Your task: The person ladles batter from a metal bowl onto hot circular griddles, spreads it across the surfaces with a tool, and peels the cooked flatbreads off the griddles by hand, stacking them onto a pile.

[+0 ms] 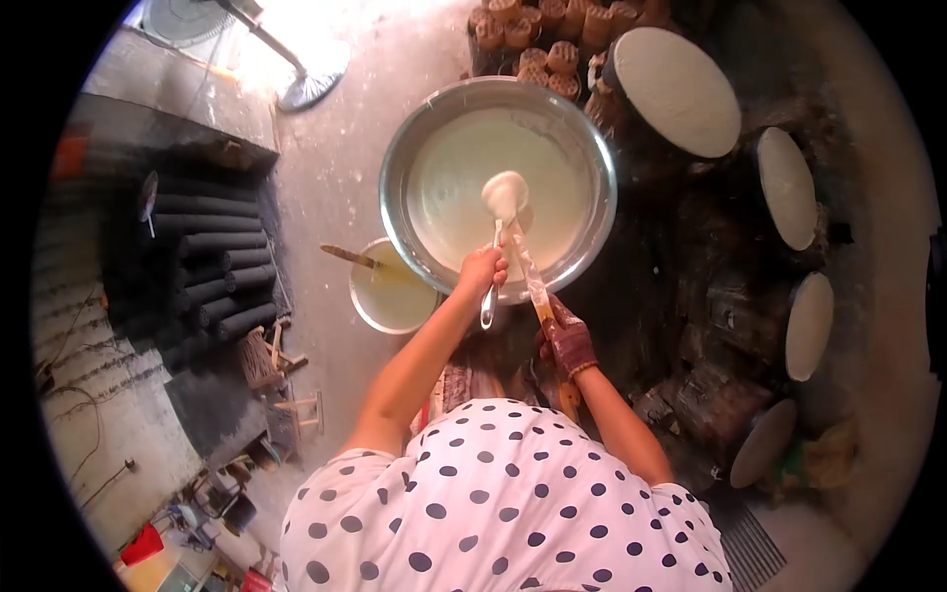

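A wide metal basin holds a pale, creamy liquid. My bare left hand is closed around the metal handle of a ladle, whose bowl is coated in the pale liquid and sits over the middle of the basin. In a dark reddish glove, my right hand grips a long flat stick smeared with the same liquid. The stick's far end meets the ladle near its bowl. Whether the ladle's bowl touches the liquid surface I cannot tell.
Left of the basin stands a white bucket with a wooden-handled tool across its rim. Several round pale discs line the right side. Perforated clay-coloured cylinders are piled behind; dark cylinders are stacked left, below a standing fan.
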Demonstrator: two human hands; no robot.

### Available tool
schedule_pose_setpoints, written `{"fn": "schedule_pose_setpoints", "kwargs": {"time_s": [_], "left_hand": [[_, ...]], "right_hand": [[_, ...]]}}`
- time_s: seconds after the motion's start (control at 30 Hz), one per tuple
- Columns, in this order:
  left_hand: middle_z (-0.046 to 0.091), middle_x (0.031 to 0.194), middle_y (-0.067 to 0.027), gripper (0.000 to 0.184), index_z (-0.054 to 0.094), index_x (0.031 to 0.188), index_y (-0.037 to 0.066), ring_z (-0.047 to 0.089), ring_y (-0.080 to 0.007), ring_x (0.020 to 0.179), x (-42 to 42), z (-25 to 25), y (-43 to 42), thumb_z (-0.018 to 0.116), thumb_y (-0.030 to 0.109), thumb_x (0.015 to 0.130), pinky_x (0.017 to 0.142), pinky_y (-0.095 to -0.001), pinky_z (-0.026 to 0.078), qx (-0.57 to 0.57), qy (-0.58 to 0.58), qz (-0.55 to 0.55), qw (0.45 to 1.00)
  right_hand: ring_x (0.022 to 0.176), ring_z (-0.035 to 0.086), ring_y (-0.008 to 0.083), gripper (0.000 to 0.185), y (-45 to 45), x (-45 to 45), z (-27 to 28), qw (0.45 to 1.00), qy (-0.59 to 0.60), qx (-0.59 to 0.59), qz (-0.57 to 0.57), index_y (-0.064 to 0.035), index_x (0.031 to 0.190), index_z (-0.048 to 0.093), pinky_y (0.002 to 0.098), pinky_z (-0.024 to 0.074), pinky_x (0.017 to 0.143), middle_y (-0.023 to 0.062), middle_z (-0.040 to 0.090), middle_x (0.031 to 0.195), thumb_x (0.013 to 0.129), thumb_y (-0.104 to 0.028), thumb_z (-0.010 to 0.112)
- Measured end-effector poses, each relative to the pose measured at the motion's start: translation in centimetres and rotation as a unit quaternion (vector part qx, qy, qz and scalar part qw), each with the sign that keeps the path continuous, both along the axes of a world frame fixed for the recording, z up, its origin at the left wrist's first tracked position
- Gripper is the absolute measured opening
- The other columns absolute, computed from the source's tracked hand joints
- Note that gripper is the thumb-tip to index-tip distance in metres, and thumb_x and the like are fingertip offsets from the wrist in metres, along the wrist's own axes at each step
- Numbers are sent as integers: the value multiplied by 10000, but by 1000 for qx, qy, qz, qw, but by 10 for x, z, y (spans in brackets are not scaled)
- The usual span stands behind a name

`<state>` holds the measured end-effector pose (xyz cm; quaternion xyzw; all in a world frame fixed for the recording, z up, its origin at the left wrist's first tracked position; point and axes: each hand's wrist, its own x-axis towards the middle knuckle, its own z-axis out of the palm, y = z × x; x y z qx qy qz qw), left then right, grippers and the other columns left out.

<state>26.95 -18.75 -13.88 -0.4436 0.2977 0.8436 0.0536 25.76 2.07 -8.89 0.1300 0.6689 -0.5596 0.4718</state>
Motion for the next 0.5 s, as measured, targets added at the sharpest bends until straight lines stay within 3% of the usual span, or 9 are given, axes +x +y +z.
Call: {"fn": "schedule_pose_setpoints", "kwargs": {"time_s": [0.13, 0.2, 0.3, 0.33, 0.37, 0.43, 0.47, 0.5], "left_hand": [[401, 611, 20, 340, 436, 1294, 38, 343, -59, 413, 2, 147, -26, 439, 153, 974, 375, -188, 275, -141, 137, -21, 980], [424, 622, 4, 351, 431, 1303, 32, 353, -67, 430, 11, 200, -41, 441, 154, 973, 382, -203, 295, -169, 216, -40, 961], [424, 617, 12, 344, 439, 1303, 38, 351, -56, 425, 26, 263, -54, 431, 168, 984, 374, -197, 287, -268, 249, -83, 927], [425, 615, 15, 345, 438, 1304, 33, 352, -53, 424, 29, 274, -59, 425, 171, 988, 372, -193, 282, -306, 246, -97, 915], [425, 615, 15, 345, 438, 1304, 33, 352, -53, 424, 31, 277, -68, 425, 171, 988, 372, -193, 282, -311, 256, -103, 910], [428, 608, 33, 287, 469, 1240, 28, 359, -42, 420, 22, 263, -86, 412, 149, 986, 366, -183, 280, -278, 213, -168, 921], [428, 608, 33, 287, 469, 1240, 28, 359, -42, 420, 13, 244, -88, 412, 149, 986, 366, -183, 280, -278, 213, -179, 920], [421, 607, 49, 308, 451, 1259, 15, 366, -31, 411, 1, 216, -92, 404, 149, 986, 353, -175, 285, -67, 225, -169, 957]], "right_hand": [[524, 511, 72, 491, -6, -8, 69, 989, 97, -108, -20, -193, 1371, 470, 243, 417, 422, -10, 553, 698, 901, -97, 575], [540, 507, 61, 447, -6, -16, 115, 979, 136, -146, -43, -149, 1331, 512, 236, 408, 424, -23, 575, 738, 897, -92, 601], [500, 506, 74, 336, 13, -29, 155, 951, 272, -141, -39, -67, 1244, 566, 226, 429, 433, 22, 599, 698, 910, -102, 564], [521, 531, 85, 310, 20, -33, 163, 946, 295, -128, -33, -46, 1215, 579, 228, 437, 444, 36, 620, 725, 912, -109, 567], [578, 566, 115, 296, 28, -41, 148, 910, 404, -95, -2, -46, 1194, 589, 245, 458, 484, 57, 641, 793, 910, -126, 581], [727, 614, 231, 295, 26, -40, 144, 798, 598, -70, -22, -94, 1170, 608, 323, 500, 614, 104, 641, 901, 884, -170, 611], [727, 614, 231, 295, 29, -36, 140, 800, 596, -66, -32, -94, 1170, 608, 323, 500, 614, 104, 641, 901, 884, -170, 611], [726, 600, 261, 302, 31, -34, 128, 715, 692, 86, 45, -127, 1169, 610, 350, 499, 637, 105, 616, 859, 870, -170, 610]]}}
